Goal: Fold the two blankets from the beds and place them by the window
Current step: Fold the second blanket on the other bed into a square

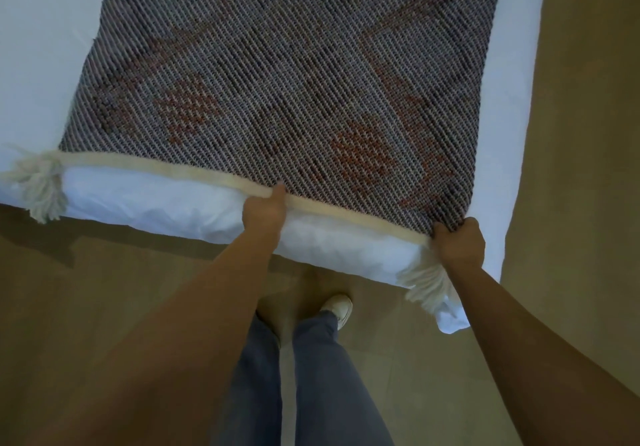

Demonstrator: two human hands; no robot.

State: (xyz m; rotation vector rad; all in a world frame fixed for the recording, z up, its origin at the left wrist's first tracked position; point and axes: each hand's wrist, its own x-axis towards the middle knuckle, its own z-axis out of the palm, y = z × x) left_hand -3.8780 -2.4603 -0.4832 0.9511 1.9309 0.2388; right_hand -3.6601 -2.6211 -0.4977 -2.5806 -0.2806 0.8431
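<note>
A grey woven blanket (284,74) with rust-red diamond shapes lies flat on a white bed (41,47). A cream band runs along its near edge, with a white tassel (43,182) at the left corner and another tassel (427,284) at the right corner. My left hand (265,211) grips the cream edge near its middle. My right hand (459,243) grips the blanket's near right corner, just above the right tassel. Both arms reach forward over the foot of the bed.
The bed's white sheet shows on both sides of the blanket and hangs down the near side (180,203). Tan tiled floor (571,133) surrounds the bed on the right and in front. My legs and one white shoe (339,308) stand close to the bed's edge.
</note>
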